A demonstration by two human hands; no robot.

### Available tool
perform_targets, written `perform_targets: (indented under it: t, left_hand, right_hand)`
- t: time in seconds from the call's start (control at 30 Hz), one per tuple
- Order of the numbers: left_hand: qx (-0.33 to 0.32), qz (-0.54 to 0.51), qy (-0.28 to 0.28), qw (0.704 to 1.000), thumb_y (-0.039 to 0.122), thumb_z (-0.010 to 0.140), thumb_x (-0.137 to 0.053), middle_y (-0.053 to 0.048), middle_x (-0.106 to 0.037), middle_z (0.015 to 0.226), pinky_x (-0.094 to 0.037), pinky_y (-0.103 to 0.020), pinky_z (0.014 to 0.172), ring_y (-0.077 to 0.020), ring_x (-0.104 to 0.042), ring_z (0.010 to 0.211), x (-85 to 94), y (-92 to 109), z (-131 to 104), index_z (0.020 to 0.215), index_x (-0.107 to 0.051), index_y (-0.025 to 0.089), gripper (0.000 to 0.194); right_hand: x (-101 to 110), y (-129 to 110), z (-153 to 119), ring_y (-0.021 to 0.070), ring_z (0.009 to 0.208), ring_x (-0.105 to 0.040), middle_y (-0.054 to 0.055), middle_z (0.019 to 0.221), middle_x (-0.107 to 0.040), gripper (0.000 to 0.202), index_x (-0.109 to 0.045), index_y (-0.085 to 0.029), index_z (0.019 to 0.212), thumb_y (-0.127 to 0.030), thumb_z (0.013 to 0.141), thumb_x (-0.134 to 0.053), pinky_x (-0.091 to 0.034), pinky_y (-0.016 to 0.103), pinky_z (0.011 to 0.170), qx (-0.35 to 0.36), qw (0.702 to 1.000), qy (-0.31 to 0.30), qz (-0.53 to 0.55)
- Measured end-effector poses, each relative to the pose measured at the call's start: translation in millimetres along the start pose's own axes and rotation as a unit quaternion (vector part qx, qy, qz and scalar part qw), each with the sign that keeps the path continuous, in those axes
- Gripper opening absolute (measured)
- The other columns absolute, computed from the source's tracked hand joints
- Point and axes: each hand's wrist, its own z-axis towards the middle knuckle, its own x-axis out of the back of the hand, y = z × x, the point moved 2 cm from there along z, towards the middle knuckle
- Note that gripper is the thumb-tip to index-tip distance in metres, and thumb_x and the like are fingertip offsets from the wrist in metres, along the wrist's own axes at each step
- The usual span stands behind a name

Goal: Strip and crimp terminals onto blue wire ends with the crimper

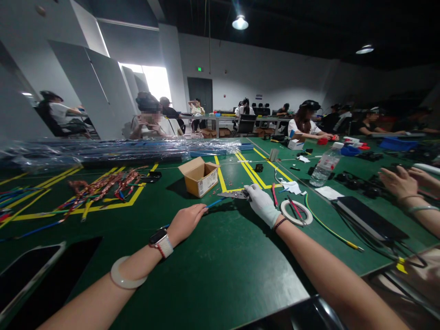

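My left hand [187, 223], bare with a watch at the wrist, is closed on a blue cable [215, 203] whose end points up and to the right. In my white-gloved right hand [258, 201] is a metal blade [232, 195], its tip pointing left, close above the cable's end. Whether blade and cable touch I cannot tell. Behind them stands an open cardboard box [202, 179]. Beside my right hand lie a red cable piece [274, 195] and a white tape roll [311, 216].
Stripped copper wires [106, 185] lie at the left, plastic-wrapped blue strips [137, 151] behind. At the right are a bottle [326, 166], a green-yellow cable [328, 225], a black device [371, 220] and another person's hands [400, 184]. A tablet [27, 270] is at the lower left.
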Motion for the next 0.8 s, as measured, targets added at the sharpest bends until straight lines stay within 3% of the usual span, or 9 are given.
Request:
perform_targets:
  t: [0.17,0.4,0.57,0.67,0.8]
  left_hand:
    - [0.009,-0.006,-0.006,1.0,0.036,0.097,-0.033,-0.009,-0.07,0.107,-0.05,-0.034,0.087,-0.0225,-0.066,0.096,-0.2,-1,1,0.105,-0.063,0.017,0.036]
    - [0.015,-0.01,-0.011,1.0,0.036,0.097,-0.034,-0.01,-0.069,0.108,-0.05,-0.035,0.087,-0.0232,-0.066,0.098,1.0,-1,1,0.106,-0.062,0.016,0.035]
    - [0.024,-0.003,-0.004,1.0,0.036,0.096,-0.036,-0.009,-0.07,0.105,-0.05,-0.035,0.084,-0.0234,-0.066,0.095,2.9,-1,1,0.104,-0.062,0.018,0.032]
    - [0.027,-0.004,-0.006,1.0,0.036,0.096,-0.038,-0.008,-0.07,0.1,-0.05,-0.033,0.08,-0.0222,-0.067,0.088,4.4,2,1,0.102,-0.062,0.02,0.029]
    - [0.045,-0.044,-0.015,0.998,0.036,0.095,-0.038,-0.005,-0.07,0.088,-0.049,-0.03,0.072,-0.021,-0.067,0.081,6.6,8,0,0.098,-0.06,0.02,0.028]
  right_hand:
    - [0,5,-3,0.0173,0.094,-0.062,0.008,0.117,-0.057,0.038,-0.053,-0.023,0.127,-0.02,0.091,-0.042,-0.047,0.024,0.077,0.018,0.999,0.022,0.039]
    - [2,5,-6,0.0171,0.099,-0.062,0.009,0.125,-0.057,0.047,-0.046,-0.022,0.136,-0.015,0.089,-0.041,-0.049,0.024,0.079,0.045,0.998,0.014,0.032]
    - [-4,1,-3,0.0189,0.099,-0.064,0.011,0.132,-0.054,0.047,-0.046,-0.021,0.135,-0.011,0.089,-0.036,-0.053,0.027,0.075,0.022,0.999,0.027,0.016]
    - [-7,0,-2,0.0213,0.111,-0.059,0.013,0.143,-0.044,0.053,-0.042,-0.019,0.138,-0.005,0.087,-0.035,-0.052,0.032,0.086,0.035,0.997,0.059,0.023]
    - [-6,0,-2,0.0244,0.131,-0.041,0.017,0.143,-0.042,0.062,-0.039,-0.011,0.139,0.003,0.079,-0.034,-0.037,0.041,0.107,0.079,0.988,0.122,0.056]
